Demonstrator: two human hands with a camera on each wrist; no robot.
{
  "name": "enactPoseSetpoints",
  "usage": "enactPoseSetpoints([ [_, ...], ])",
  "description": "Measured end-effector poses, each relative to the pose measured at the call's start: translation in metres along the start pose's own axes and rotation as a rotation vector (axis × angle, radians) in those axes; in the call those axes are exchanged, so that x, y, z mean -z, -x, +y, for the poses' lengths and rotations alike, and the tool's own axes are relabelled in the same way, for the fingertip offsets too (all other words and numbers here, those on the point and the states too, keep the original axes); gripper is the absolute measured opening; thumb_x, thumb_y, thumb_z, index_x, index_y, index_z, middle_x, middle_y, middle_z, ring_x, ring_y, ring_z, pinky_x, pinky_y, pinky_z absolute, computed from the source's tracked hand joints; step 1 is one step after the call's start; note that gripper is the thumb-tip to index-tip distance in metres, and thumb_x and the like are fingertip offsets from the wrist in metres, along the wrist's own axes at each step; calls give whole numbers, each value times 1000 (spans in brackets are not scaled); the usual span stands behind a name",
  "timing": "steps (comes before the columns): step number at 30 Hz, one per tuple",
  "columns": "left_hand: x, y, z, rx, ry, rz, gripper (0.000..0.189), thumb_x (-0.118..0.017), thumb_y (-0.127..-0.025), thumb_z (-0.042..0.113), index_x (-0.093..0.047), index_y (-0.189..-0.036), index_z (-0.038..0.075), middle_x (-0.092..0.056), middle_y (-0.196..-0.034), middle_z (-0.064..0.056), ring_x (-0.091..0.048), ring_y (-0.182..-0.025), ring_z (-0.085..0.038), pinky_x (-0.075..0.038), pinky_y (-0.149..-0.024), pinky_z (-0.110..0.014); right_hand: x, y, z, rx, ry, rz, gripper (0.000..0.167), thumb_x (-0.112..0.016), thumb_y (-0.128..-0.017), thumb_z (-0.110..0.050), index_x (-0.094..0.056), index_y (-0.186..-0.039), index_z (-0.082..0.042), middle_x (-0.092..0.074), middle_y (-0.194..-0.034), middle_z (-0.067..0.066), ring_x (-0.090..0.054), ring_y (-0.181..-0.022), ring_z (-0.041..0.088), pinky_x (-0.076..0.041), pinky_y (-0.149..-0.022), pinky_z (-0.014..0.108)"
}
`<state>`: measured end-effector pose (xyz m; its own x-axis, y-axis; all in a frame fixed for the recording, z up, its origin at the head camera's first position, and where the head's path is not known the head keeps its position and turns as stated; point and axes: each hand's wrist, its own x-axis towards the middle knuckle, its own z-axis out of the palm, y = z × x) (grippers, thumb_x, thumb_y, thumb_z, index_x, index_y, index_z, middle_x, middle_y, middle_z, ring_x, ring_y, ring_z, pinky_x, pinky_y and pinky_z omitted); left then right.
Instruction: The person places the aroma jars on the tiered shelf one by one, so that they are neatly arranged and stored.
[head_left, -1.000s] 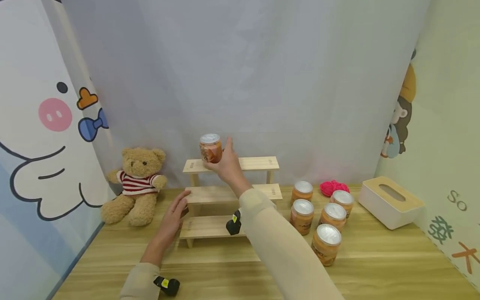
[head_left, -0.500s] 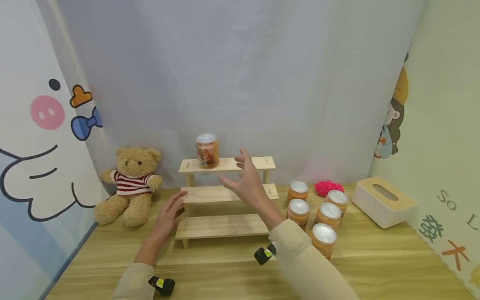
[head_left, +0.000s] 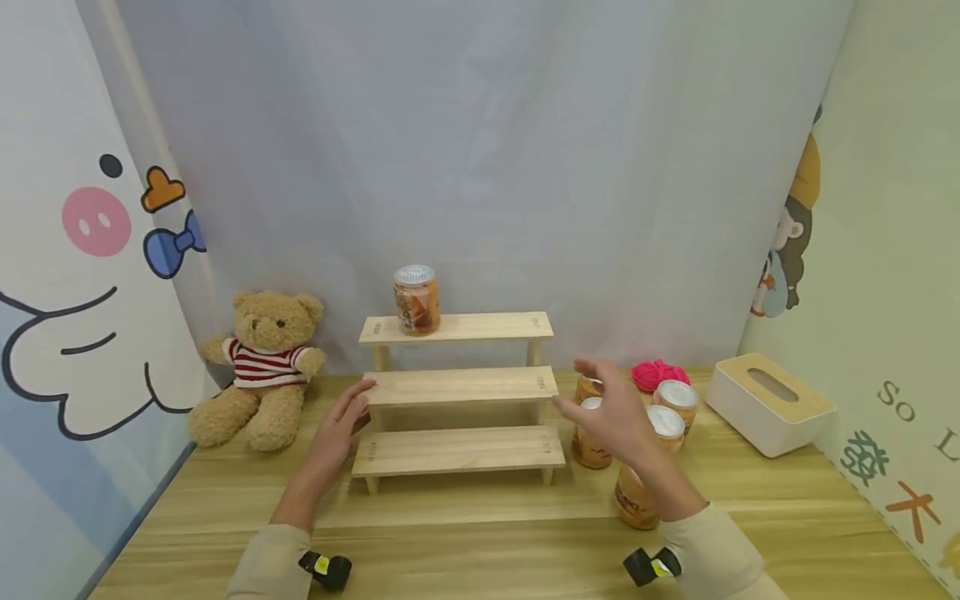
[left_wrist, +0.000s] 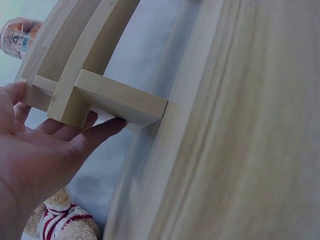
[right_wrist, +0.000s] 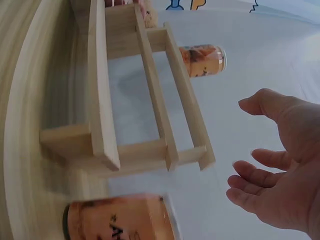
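Observation:
A three-tier wooden display shelf (head_left: pixel 461 386) stands on the table. One orange-labelled can (head_left: pixel 416 302) with a silvery lid sits upright on its top tier, toward the left end; the right wrist view shows this can (right_wrist: pixel 204 60) too. My left hand (head_left: pixel 339 429) rests against the shelf's left end, its fingers extended along the wood in the left wrist view. My right hand (head_left: pixel 618 421) is empty, thumb and fingers spread, and overlaps the group of cans right of the shelf in the head view. Among them are a near can (head_left: pixel 633 504) and a can (head_left: pixel 592 446) beside the shelf, partly covered by the hand.
Two more lidded cans stand behind my right hand, the farther can (head_left: pixel 677 398) near a bundle of pink yarn (head_left: pixel 660 376). A white tissue box (head_left: pixel 768 408) with a wooden top is at far right. A teddy bear (head_left: pixel 272 367) sits left of the shelf.
My right hand has let go of the can on the top tier and drawn back, down and right, to the cans on the table. The left hand has stayed at the shelf's end.

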<state>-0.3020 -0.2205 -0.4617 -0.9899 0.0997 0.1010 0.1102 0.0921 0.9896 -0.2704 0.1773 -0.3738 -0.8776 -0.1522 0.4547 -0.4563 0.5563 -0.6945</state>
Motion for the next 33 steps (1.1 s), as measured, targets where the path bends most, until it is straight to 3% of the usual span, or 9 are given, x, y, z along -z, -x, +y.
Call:
enactPoseSetpoints([
  [4,0,0,0,9,-6,3,54,-36,-108,48,-34,-155,21,-16,-165,-7,-28,-144,-43,-47,-87,-41,18,12,22,-15,57,-27,57,-81,-86,-17,-56,-130,8,-58,-130,25,-53,-122,41,-42,-100,55],
  [9,0,1,0,19,-16,3,55,-35,-108,49,-34,-156,22,-15,-165,-9,-27,-144,-43,-42,-95,-56,45,25,41,-65,138,-131,59,-82,-84,-21,-56,-125,12,-58,-125,27,-55,-115,45,-45,-95,58],
  [12,0,0,0,14,-13,-2,56,-36,-108,50,-33,-156,21,-15,-165,-9,-27,-144,-44,-38,-98,-63,62,31,48,-101,141,-209,60,-83,-83,-21,-55,-125,11,-59,-124,25,-56,-113,45,-47,-92,57],
  [16,0,-1,-2,11,-17,-2,57,-36,-107,51,-34,-155,21,-15,-165,-9,-27,-144,-45,-35,-99,-65,75,38,55,-54,95,-291,59,-84,-83,-22,-55,-124,9,-59,-125,24,-55,-114,44,-48,-92,54],
  [22,1,-1,-4,11,-17,0,58,-37,-107,53,-34,-155,21,-15,-165,-9,-27,-144,-44,-32,-100,-68,81,51,63,21,75,-350,58,-85,-82,-23,-56,-123,8,-62,-121,22,-62,-111,40,-52,-88,47],
  [27,2,-1,-3,10,-10,-1,58,-36,-107,53,-33,-156,22,-14,-165,-9,-26,-144,-45,-31,-101,-69,79,57,69,67,108,-412,52,-85,-82,-24,-61,-120,1,-66,-115,11,-64,-104,25,-52,-84,38],
  [30,1,-1,-2,9,-6,-8,57,-35,-107,51,-32,-157,23,-13,-165,-9,-25,-145,-44,-32,-101,-68,78,59,74,42,103,-458,54,-85,-81,-26,-61,-122,-3,-65,-115,5,-61,-102,17,-51,-82,32],
  [33,0,0,-1,10,5,-12,56,-35,-108,50,-32,-157,23,-13,-166,-9,-25,-145,-44,-33,-101,-67,78,61,80,-12,38,-492,58,-85,-80,-24,-55,-124,0,-63,-116,8,-60,-103,15,-50,-82,30],
])
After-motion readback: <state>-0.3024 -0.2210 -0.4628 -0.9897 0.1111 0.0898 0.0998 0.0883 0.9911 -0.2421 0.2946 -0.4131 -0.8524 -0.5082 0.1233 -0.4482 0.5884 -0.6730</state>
